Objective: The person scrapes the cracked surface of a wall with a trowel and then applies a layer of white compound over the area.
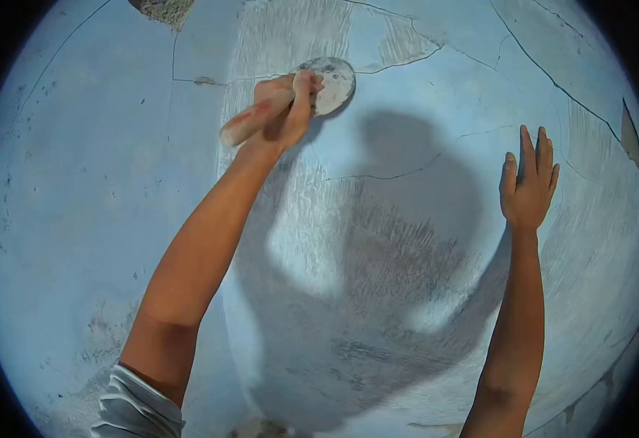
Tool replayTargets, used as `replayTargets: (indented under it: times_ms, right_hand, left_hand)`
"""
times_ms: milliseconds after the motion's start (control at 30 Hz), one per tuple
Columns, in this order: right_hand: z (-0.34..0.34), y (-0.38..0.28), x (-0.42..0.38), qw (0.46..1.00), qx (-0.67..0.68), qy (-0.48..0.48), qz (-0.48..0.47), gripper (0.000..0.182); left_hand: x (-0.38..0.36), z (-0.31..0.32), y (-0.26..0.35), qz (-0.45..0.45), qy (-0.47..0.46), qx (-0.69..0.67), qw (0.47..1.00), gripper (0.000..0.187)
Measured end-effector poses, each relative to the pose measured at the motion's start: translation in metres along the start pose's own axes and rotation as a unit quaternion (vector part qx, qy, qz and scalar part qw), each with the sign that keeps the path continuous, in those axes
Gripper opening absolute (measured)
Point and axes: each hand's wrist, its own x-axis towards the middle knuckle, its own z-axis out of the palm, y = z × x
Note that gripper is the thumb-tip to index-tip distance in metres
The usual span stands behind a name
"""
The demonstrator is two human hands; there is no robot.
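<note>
One head-worn fisheye view – close, facing straight at the cracked pale-blue plastered wall (pixel 101 168), both raised arms entering from the bottom edge.

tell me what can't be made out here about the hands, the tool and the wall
Head view:
- Tool: the left hand covers where handle meets round blade, so the joint is hidden.
- Right hand: seen from behind; palm contact with the wall cannot be told.
- Wall under the person's shadow: surface detail is dim.
- Wall edges: cut off by the dark lens rim.
</note>
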Motion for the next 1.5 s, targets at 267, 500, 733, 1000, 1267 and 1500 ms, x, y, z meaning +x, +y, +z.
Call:
replayTargets:
  times_ms: [267, 500, 733, 1000, 1267, 1500]
  right_hand:
    - [0.001, 0.002, -0.001, 1.0, -0.012, -0.01, 0.005, 0.057]
    - [-0.002, 0.001, 0.002, 1.0, -0.003, -0.008, 0.006, 0.055]
    - [0.003, 0.002, 0.0, 1.0, 0.007, 0.009, 0.005, 0.055]
    - [0.0, -0.002, 0.0, 1.0, -0.006, -0.004, 0.016, 0.054]
    - [0.0, 0.001, 0.0, 1.0, 0.007, -0.001, 0.008, 0.054]
    - [-0.001, 0.003, -0.001, 1.0, 0.007, -0.004, 0.005, 0.055]
  left_hand:
    - [-0.005, -0.013, -0.02, 0.099, 0.011, 0.071, 0.992, 0.052]
    - [0.033, -0.006, 0.012, 0.077, -0.006, 0.115, 0.99, 0.056]
    - [0.008, -0.005, 0.003, 0.055, 0.003, 0.045, 0.997, 0.054]
    - [-0.007, -0.009, 0.002, 0.034, -0.004, 0.051, 0.998, 0.053]
    - [0.007, -0.002, 0.01, 0.041, -0.013, 0.048, 0.998, 0.059]
    - [0.025, -0.001, 0.02, 0.058, -0.013, 0.081, 0.995, 0.061]
